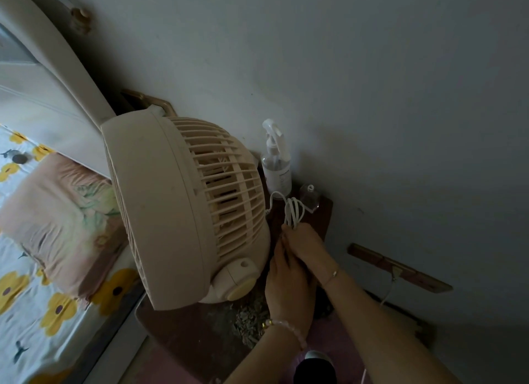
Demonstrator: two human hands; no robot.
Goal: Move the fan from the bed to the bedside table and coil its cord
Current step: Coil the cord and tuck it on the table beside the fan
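- At the far left lies the bed [25, 297], covered with a white sheet printed with yellow flowers; a pink pillow [57, 220] rests on it, close to the pale headboard [51, 68].
- Next to the bed stands the dark wooden bedside table [183, 338], and the cream fan [177, 209] sits on top of it, so the fan is not on the bed.
- The fan stands upright on its round base, its front turned toward the bed and its slatted back cage turned toward the wall; a pale yellow knob [241, 288] shows on the side joint.
- A small heap of greyish dried bits [249, 320] lies on the table just in front of the fan base.
- The left hand [289, 292] is just right of the fan base, with a bead bracelet on the wrist; its fingers are curled, closed on the lower part of the white cord [292, 212].
- The right hand [306, 243] is directly above it and touches it; its fingers are closed around the bundle of cord loops, which stick up out of the fist.
- One strand of the cord runs from the loops back toward the fan.
- Behind the loops, against the wall, stands a clear spray bottle [276, 166], and a small glass bottle [310, 197] stands just to its right.
- Further right, a white plug [396, 272] sits in a socket on a wooden strip on the wall.
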